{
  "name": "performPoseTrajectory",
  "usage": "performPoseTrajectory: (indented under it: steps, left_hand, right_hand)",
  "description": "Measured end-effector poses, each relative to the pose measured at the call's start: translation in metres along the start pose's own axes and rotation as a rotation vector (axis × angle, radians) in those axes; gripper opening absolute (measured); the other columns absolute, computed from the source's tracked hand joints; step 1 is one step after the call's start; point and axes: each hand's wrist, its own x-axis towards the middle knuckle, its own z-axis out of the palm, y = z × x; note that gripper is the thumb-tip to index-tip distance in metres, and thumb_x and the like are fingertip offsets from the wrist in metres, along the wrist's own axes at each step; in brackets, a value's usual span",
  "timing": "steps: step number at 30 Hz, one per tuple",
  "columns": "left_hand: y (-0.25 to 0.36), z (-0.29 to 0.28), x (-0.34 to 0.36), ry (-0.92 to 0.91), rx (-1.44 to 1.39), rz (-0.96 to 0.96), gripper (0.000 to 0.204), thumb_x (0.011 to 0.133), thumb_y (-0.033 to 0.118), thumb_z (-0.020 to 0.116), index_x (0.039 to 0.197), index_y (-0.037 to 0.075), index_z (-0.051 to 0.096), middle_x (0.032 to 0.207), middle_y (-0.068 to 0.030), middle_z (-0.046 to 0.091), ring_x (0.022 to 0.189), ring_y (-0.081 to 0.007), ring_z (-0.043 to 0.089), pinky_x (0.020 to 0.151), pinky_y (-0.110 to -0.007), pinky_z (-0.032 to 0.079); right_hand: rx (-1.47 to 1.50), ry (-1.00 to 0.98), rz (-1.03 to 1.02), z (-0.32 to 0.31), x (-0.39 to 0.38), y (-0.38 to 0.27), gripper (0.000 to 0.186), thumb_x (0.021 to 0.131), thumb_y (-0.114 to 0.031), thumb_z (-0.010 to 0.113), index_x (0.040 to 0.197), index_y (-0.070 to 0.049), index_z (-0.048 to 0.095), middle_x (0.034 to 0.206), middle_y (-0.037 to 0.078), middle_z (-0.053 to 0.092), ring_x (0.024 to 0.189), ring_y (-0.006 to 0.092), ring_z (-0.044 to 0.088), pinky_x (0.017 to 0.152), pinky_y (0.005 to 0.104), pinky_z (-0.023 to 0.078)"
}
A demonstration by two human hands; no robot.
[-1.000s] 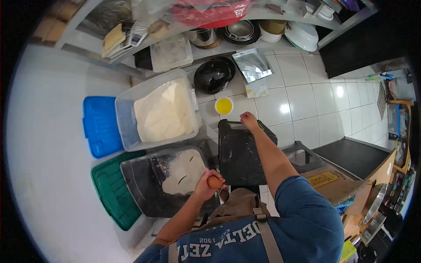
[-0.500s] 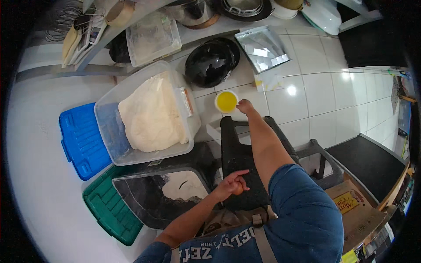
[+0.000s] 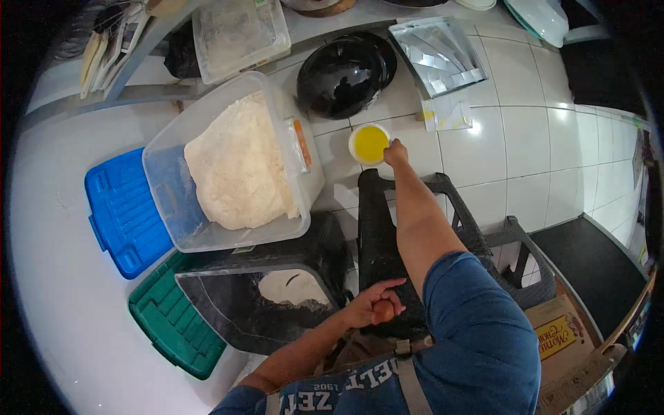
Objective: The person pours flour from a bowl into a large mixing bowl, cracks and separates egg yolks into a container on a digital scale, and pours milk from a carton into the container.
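My right hand (image 3: 396, 153), at the end of an outstretched arm, grips the rim or handle side of a round white cup (image 3: 352, 148) with yellow liquid (image 3: 372, 143) inside. The cup is over the tiled floor, just beyond a black plastic stool (image 3: 379, 252). Whether it rests on the floor or is held above it, I cannot tell. Close to my body, my left hand (image 3: 366, 304) curls around a small rounded reddish-brown thing that looks like an egg (image 3: 382, 311). Its index finger points out to the right, above the stool.
Left stands a clear bin (image 3: 160, 185) of pale flour (image 3: 238, 169), above a dark bin (image 3: 228, 304) with flour. Blue (image 3: 128, 211) and green (image 3: 173, 321) lids lie beside them. Beyond are a black glossy bowl-like thing (image 3: 339, 79) and metal tray (image 3: 439, 59). A cardboard box (image 3: 564, 339) is at right.
The view has shifted slightly, so most things sit a little higher in it. My right hand still grips the cup, and my left hand has turned a little, showing more of the egg.
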Motion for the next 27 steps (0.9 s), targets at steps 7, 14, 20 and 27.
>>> performPoseTrajectory:
  steps: [7,14,20,27]
  left_hand:
    - [-0.007,0.009,0.027,-0.067,0.136,0.02,0.101,0.075,0.045,0.079,0.148,0.002,0.024,0.1,-0.0098,0.061,0.1,-0.0211,0.061,0.108,-0.053,0.035]
    - [0.009,0.029,0.008,0.158,0.472,0.064,0.069,0.088,0.044,0.066,0.139,0.005,0.042,0.096,-0.0089,0.06,0.091,-0.0209,0.062,0.09,-0.041,0.051]
    - [0.006,0.104,-0.06,0.428,0.438,0.033,0.061,0.097,0.05,0.047,0.136,0.004,0.041,0.089,-0.0098,0.059,0.082,-0.018,0.06,0.075,-0.042,0.058]
    - [-0.062,0.193,-0.187,0.397,0.256,0.175,0.068,0.095,0.061,0.036,0.133,0.005,0.043,0.086,-0.0106,0.06,0.081,-0.0218,0.061,0.077,-0.045,0.055]
  right_hand:
    - [-0.213,-0.155,-0.3,-0.116,-0.015,0.017,0.031,0.082,-0.02,0.059,0.106,0.0,0.056,0.098,0.022,0.067,0.089,0.0312,0.068,0.08,0.0426,0.053]
    - [0.476,-0.179,-0.32,-0.24,-0.21,-0.09,0.021,0.084,-0.011,0.06,0.094,0.004,0.05,0.07,0.015,0.065,0.058,0.0192,0.066,0.052,0.0322,0.053]
    - [0.608,-0.18,-0.432,-0.35,-0.401,-0.121,0.023,0.087,-0.011,0.059,0.105,0.003,0.051,0.084,0.011,0.061,0.062,0.0172,0.064,0.054,0.0292,0.056]
    - [0.838,-0.166,-0.462,-0.41,-0.615,-0.074,0.018,0.087,-0.01,0.058,0.101,0.0,0.052,0.078,0.012,0.062,0.06,0.0196,0.065,0.052,0.0315,0.057]
